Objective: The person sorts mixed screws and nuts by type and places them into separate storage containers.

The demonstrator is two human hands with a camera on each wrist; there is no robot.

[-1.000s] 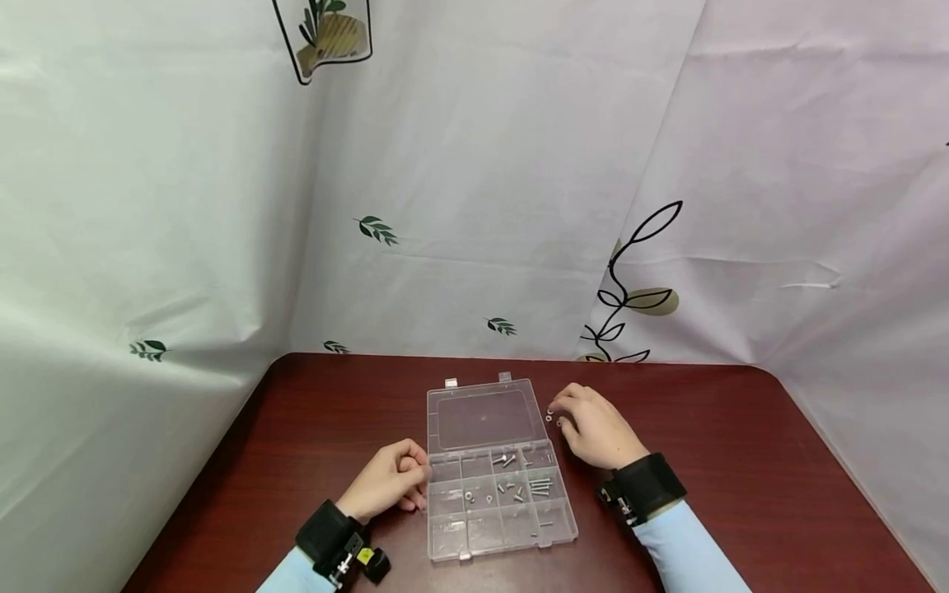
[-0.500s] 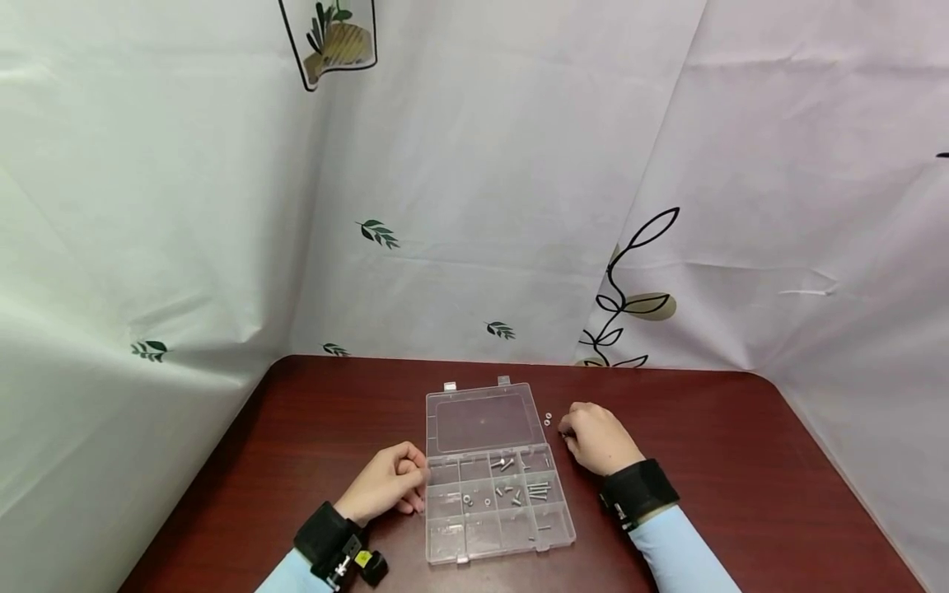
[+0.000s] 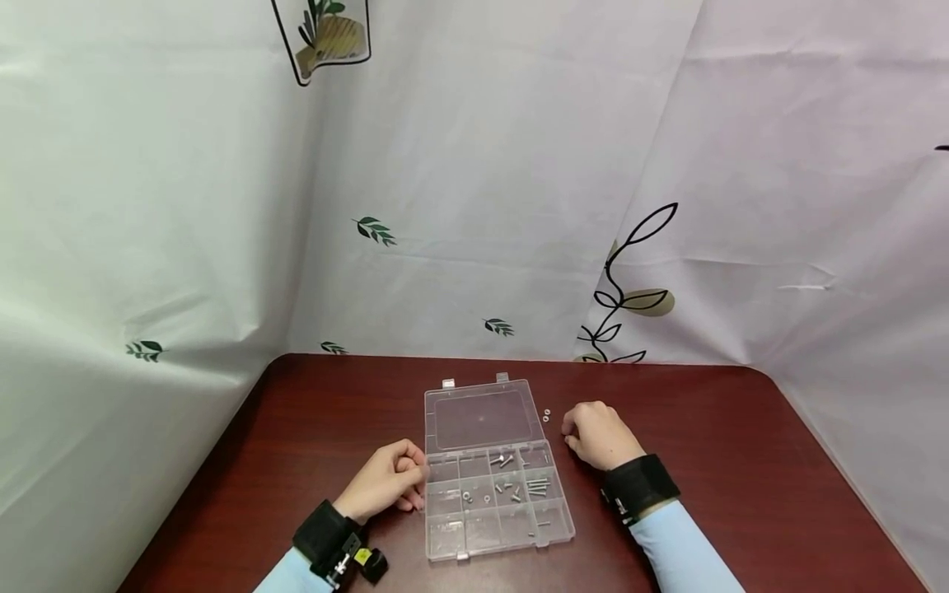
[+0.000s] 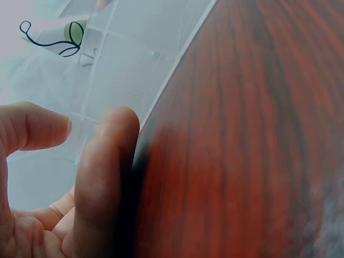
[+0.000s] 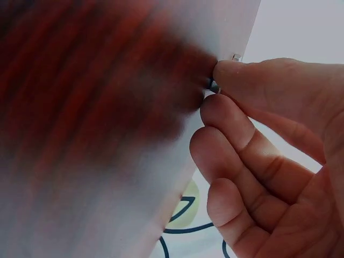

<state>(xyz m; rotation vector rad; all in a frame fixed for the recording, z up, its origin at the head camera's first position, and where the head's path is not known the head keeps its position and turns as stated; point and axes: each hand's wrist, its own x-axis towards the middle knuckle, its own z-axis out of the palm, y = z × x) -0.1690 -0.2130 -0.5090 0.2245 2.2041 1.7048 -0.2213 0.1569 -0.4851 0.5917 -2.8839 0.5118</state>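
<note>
In the head view my right hand (image 3: 602,436) is low over the table, right of the case's raised lid. The right wrist view shows its thumb and index fingertips pinching a small metal nut (image 5: 214,87), partly hidden by them. Two more nuts (image 3: 546,416) lie between this hand and the lid. At the case's left side is my left hand (image 3: 381,482), its fingers loosely bent and its thumb tip at the edge. A gap shows between its thumb (image 4: 105,172) and forefinger. The clear plastic compartment case (image 3: 482,539) lies open, lid folded back.
Inside the case are screws (image 3: 502,459) at the back, a row of longer screws (image 3: 537,487) at the middle right, and a few nuts (image 3: 466,497). A patterned cloth (image 3: 474,181) hangs behind the dark red wooden table (image 3: 712,461).
My right hand has drawn a little right from the two nuts, and its fingers have closed on a third that lay by them. The left hand and case have stayed put.
</note>
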